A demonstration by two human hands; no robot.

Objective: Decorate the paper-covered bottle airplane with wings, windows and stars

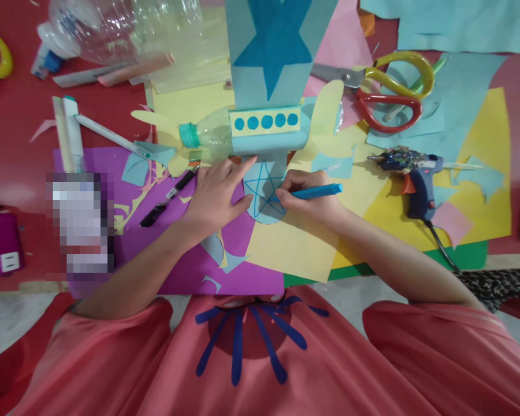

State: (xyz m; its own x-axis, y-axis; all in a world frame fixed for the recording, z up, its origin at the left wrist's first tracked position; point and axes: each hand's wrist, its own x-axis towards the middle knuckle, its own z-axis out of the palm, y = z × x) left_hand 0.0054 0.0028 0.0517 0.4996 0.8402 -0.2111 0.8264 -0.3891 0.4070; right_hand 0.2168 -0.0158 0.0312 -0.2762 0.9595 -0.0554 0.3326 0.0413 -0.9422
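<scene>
A plastic bottle (216,132) with a green cap lies sideways, wrapped in light blue paper with a yellow strip (266,121) of blue dots. Above it spreads a light blue paper wing (242,86) bearing a filled blue star (272,43). The lower paper wing (266,216) carries a star drawn in blue outline. My right hand (305,193) grips a blue marker (318,191), its tip hidden by the fingers over the star's right side. My left hand (219,193) lies flat, fingers spread, along the left edge of that wing.
Scissors (351,78) with yellow and red handles lie at upper right, a glue gun (420,173) with its cord below them. A black pen (169,196) and a blurred-out phone (82,225) are at left. Clear bottles (125,29) lie at the back. Paper scraps cover the purple sheet (169,271).
</scene>
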